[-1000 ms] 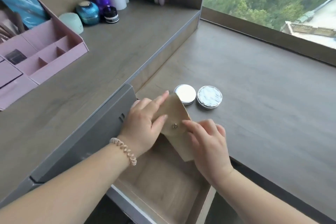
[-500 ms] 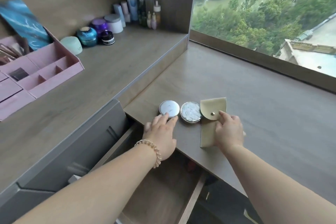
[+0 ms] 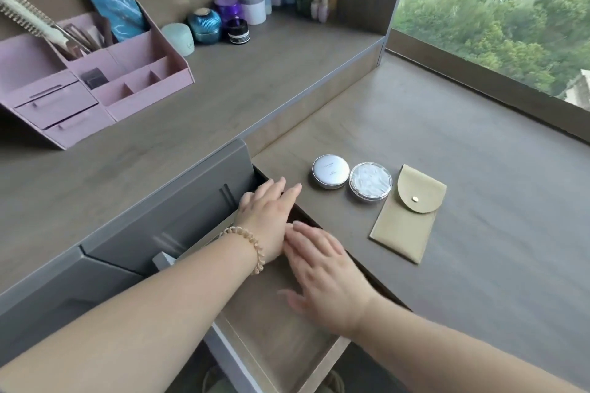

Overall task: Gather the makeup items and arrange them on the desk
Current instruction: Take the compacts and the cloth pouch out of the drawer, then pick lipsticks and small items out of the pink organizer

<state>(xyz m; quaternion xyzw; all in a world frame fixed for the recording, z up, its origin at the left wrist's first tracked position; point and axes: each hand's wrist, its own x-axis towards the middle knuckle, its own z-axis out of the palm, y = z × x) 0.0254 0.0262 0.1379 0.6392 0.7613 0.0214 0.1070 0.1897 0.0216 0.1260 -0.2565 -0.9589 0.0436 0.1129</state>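
Lying beside two compacts (image 3: 330, 171), the pouch (image 3: 408, 214) sits apart from both hands' (image 3: 269, 217) empty, spread fingers (image 3: 314, 234).

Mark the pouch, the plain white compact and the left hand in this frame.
pouch (image 3: 403, 226): head view, middle of its body below the flap.
white compact (image 3: 330, 171): head view, centre of its lid.
left hand (image 3: 266, 210): head view, back of the hand.
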